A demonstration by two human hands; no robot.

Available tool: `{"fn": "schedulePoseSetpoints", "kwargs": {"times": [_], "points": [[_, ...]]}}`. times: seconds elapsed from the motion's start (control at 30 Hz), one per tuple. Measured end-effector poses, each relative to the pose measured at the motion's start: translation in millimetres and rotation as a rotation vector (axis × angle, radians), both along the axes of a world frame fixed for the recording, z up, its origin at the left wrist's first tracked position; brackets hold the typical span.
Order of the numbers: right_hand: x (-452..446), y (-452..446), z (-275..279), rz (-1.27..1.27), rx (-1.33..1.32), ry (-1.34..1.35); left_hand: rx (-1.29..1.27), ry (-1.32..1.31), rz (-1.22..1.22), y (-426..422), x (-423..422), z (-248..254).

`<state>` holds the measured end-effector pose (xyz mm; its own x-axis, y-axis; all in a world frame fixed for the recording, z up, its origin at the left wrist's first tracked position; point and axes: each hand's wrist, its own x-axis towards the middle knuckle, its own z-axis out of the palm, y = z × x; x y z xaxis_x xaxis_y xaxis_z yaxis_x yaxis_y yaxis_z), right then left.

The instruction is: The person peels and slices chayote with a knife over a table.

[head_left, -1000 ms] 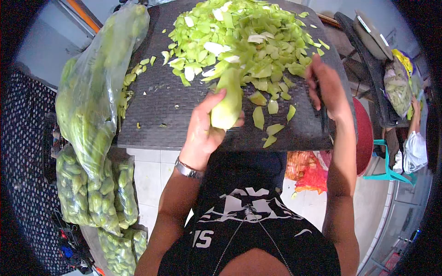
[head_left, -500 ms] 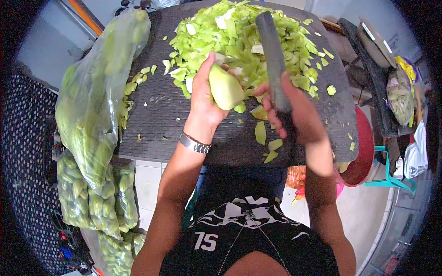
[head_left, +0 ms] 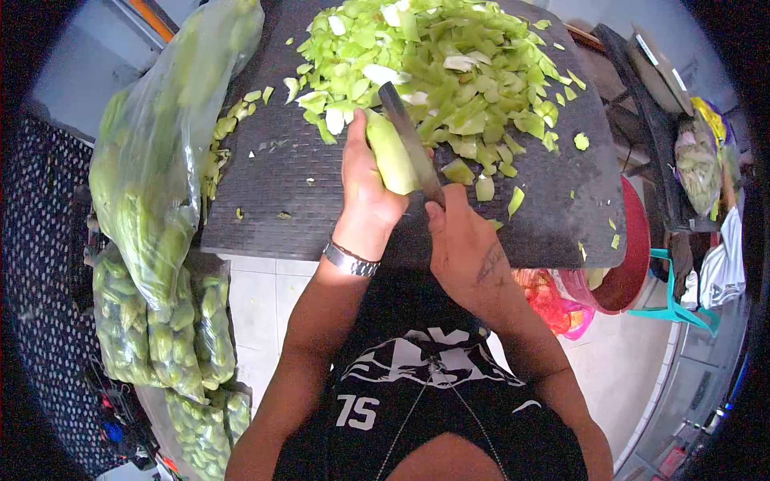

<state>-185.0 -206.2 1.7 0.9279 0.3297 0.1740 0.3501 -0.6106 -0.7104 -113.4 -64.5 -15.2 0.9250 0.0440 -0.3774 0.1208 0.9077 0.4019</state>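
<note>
A pale green peeled vegetable (head_left: pixel 391 156) lies in my left hand (head_left: pixel 366 180), whose fingers are wrapped round its far side. My right hand (head_left: pixel 465 244) grips a knife (head_left: pixel 409 136) by its handle, which the fingers hide. The blade lies slanted along the vegetable's right side. Just beyond both hands, a large heap of green peelings (head_left: pixel 457 72) covers the far part of the dark woven table (head_left: pixel 297 216). A few loose peelings lie to the right of the knife.
A long plastic bag of green vegetables (head_left: pixel 160 160) rests on the table's left edge, with more filled bags (head_left: pixel 164 337) below. At the right are a red tub (head_left: pixel 630 248), a teal stool (head_left: pixel 678 297), a red net bag (head_left: pixel 545 301) and a dark shelf (head_left: pixel 642 128).
My right hand was apart at the right, then lifted the knife; now its blade is against the vegetable. My left hand has turned the vegetable slightly and still holds it.
</note>
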Motion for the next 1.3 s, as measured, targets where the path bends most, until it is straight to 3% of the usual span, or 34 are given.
{"fn": "schedulePoseSetpoints", "kwargs": {"times": [0.43,0.53,1.03,1.13,1.3], "points": [[-13,7,-7,-0.052,-0.070,-0.081,0.076,0.018,0.050,0,-7,-9],[-8,13,-17,-0.088,-0.135,-0.266,0.076,0.047,0.051,0,-4,-12],[-9,14,-26,-0.049,-0.317,-0.011,0.166,0.064,0.065,-6,-13,-12],[-7,13,-20,-0.018,-0.374,0.077,0.193,0.020,0.167,-8,-15,-9],[-7,11,-25,-0.018,-0.397,0.011,0.158,-0.051,0.163,-8,-20,-10]]}}
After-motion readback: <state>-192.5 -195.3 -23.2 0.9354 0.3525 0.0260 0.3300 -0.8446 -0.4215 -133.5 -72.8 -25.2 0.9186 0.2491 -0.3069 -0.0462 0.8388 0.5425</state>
